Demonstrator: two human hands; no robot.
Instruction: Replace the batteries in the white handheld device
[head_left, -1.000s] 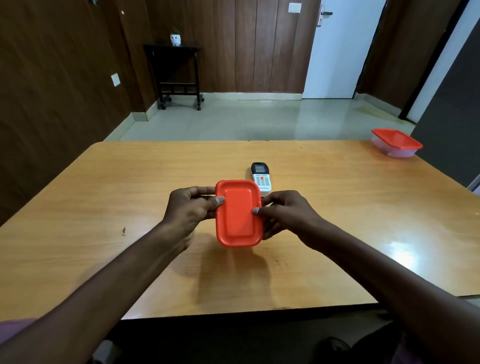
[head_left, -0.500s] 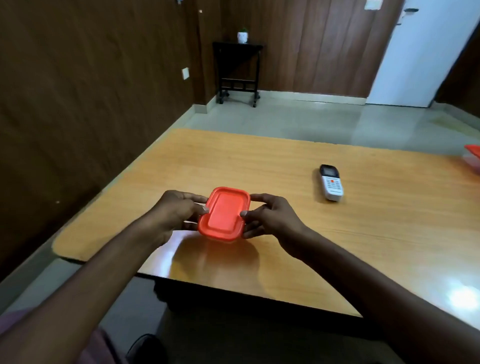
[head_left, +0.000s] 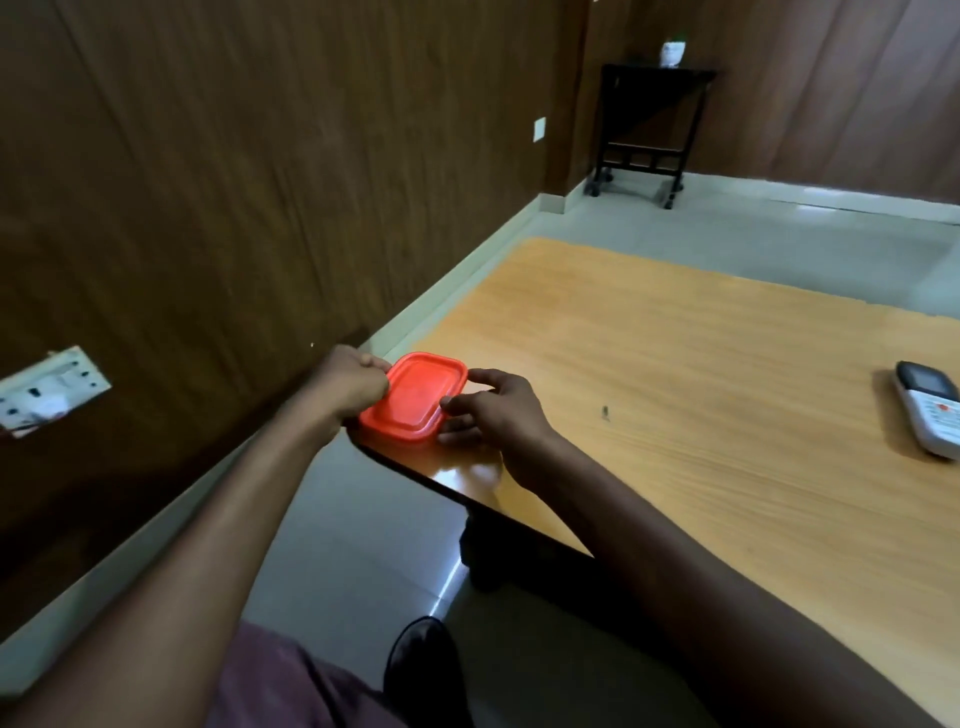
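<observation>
A red lidded container (head_left: 413, 398) sits at the near left corner of the wooden table (head_left: 675, 395). My left hand (head_left: 353, 384) grips its left edge. My right hand (head_left: 493, 410) rests against its right side, fingers spread along the rim and underneath. The white handheld device (head_left: 930, 408), with a dark screen at its far end and small buttons, lies face up on the table at the right edge of view, well apart from both hands. What the container holds is hidden by the lid.
The table's left edge and near corner lie right beside the container, with grey floor below. A dark wood wall with a socket plate (head_left: 49, 389) runs along the left. A black side table (head_left: 649, 124) stands at the back.
Both hands carried the red container from the table's middle to its near left corner and lowered it there. The view swung left, so the white device now lies far right.
</observation>
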